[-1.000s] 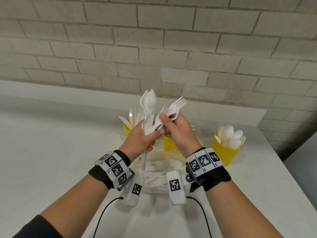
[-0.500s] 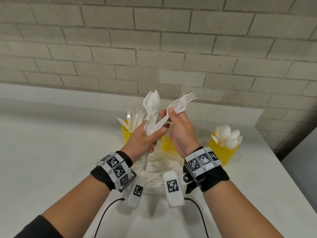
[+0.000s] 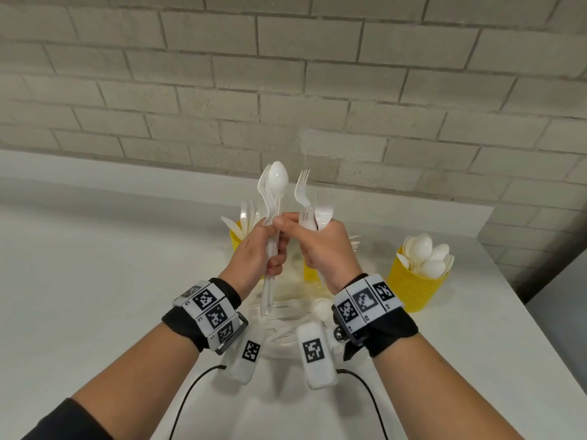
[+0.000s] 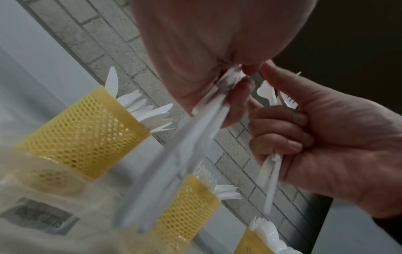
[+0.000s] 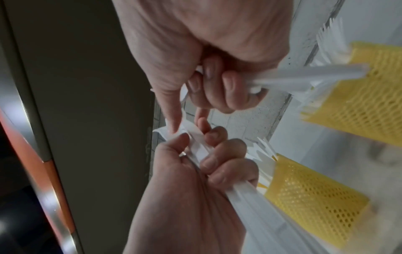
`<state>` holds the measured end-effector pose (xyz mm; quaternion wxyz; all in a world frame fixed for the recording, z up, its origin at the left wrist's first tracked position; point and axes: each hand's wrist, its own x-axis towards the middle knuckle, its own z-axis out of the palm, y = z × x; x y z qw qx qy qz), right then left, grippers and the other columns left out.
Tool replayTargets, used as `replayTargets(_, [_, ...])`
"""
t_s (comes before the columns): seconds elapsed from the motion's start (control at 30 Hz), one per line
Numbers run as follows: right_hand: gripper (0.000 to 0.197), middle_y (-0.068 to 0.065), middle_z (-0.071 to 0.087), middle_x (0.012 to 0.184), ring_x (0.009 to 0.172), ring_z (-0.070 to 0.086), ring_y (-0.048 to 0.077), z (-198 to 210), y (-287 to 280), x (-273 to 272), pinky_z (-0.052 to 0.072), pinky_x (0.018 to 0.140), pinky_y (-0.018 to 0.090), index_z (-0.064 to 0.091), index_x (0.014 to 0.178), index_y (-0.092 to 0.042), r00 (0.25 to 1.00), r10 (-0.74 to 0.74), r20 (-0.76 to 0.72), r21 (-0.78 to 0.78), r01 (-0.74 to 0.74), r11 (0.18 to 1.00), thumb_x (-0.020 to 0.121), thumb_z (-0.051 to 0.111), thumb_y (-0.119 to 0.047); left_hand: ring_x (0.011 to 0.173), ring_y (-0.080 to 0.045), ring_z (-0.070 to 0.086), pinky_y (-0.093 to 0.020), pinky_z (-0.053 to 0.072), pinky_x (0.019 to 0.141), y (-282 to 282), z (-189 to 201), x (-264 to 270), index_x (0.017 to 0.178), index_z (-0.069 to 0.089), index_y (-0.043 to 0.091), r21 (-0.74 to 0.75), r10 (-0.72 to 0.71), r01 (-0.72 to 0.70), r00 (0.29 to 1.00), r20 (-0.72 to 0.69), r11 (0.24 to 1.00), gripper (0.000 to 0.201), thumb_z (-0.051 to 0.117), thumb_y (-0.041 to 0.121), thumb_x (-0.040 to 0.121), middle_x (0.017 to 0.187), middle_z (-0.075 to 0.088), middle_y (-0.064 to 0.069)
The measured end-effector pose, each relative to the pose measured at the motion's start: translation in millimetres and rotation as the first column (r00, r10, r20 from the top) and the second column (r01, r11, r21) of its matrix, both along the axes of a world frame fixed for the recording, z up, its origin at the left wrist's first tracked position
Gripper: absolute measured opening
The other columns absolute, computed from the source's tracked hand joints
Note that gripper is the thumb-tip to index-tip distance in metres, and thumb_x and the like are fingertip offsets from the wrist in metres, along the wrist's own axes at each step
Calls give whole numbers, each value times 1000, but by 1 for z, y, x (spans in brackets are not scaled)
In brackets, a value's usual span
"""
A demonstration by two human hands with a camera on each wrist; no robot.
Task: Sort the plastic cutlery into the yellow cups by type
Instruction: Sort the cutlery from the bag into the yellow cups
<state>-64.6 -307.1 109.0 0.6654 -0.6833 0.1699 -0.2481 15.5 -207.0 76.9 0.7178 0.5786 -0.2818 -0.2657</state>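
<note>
Both hands are raised, knuckles nearly touching. The left hand (image 3: 254,249) curls round a bundle of spoons (image 3: 275,192), bowls above its fingers; the right hand (image 3: 320,246) grips forks (image 3: 306,201), tines up. The middle cup (image 3: 309,273) is mostly hidden behind the hands.

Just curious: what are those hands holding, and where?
Left hand grips a bundle of white plastic cutlery by the handles; right hand grips white plastic forks likewise.

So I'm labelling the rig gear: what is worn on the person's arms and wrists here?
Each bare forearm has a black wristband topped by white blocks printed with black square markers. A white camera pod with its own marker hangs under each wrist, trailing a thin black cable. A dark sleeve covers the left upper arm.
</note>
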Motion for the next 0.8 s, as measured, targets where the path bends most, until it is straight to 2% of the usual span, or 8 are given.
replayTargets(0.07, [23, -13, 50, 37, 35, 47, -2, -2, 0, 3, 32, 40, 6, 72, 99, -5, 1000, -31, -3, -27, 31, 999, 81, 74, -19, 50, -12, 28, -26, 24, 46, 0, -1, -2, 113, 59, 23, 7, -6, 6, 999, 41, 1000, 36, 28, 27, 95, 67, 42, -1])
replayTargets(0.1, [22, -13, 50, 36, 35, 47, -2, -2, 0, 4, 32, 40, 6, 72, 99, -5, 999, -41, -5, -34, 41, 999, 81, 73, -18, 50, -12, 28, -27, 24, 46, 1, -1, -1, 115, 57, 24, 7, -12, 11, 999, 51, 1000, 34, 30, 31, 95, 67, 43, -2])
replayTargets(0.23, [18, -13, 52, 42, 39, 46, -1, -3, -2, 8, 34, 46, 11, 72, 90, -3, 994, -110, -11, -73, 109, 991, 82, 69, -19, 51, -14, 34, -28, 27, 47, 2, -5, 3, 120, 47, 7, -2, 12, -11, 996, 88, 1000, 38, 40, 37, 99, 73, 52, -4])
replayTargets(0.37, [20, -14, 51, 46, 45, 46, 1, -8, -4, 11, 38, 54, 19, 68, 79, 0, 983, -183, -32, -95, 179, 979, 81, 67, -20, 51, -14, 40, -23, 31, 43, 2, -5, 7, 115, 47, 6, -44, 70, -67, 995, 76, 997, 27, 38, 29, 103, 77, 59, -4])
replayTargets(0.47, [25, -13, 49, 43, 42, 43, 1, -9, -4, 10, 36, 48, 13, 66, 78, 5, 987, -158, -30, -104, 154, 983, 82, 66, -19, 50, -14, 40, -21, 32, 42, 3, -4, 9, 100, 53, 9, -33, 79, -75, 986, 145, 997, 21, 39, 24, 103, 77, 61, -3])
replayTargets(0.57, [33, -8, 55, 49, 42, 45, 1, -10, -2, 10, 34, 46, 8, 63, 73, 8, 998, -55, 1, -95, 55, 994, 83, 69, -23, 51, -14, 39, -22, 32, 43, 5, -4, 9, 106, 56, 9, -11, 73, -72, 972, 224, 997, 27, 41, 30, 102, 77, 57, -6])
replayTargets(0.67, [35, 2, 59, 56, 47, 52, 4, -9, 0, 14, 39, 51, 10, 63, 71, 7, 1000, -22, -10, -106, 21, 994, 81, 72, -26, 50, -14, 41, -24, 33, 43, 8, -5, 12, 110, 52, 7, 30, 60, -70, 966, 251, 997, 31, 39, 34, 102, 76, 57, -7])
replayTargets(0.8, [27, -5, 63, 58, 49, 53, -4, 13, -10, 28, 39, 53, 7, 67, 60, -8, 992, -121, -25, -192, 114, 975, 78, 75, -25, 46, -17, 51, -26, 44, 42, 20, -2, 29, 112, 45, 2, 98, 139, -171, 954, 267, 980, 29, 35, 27, 103, 75, 62, -10])
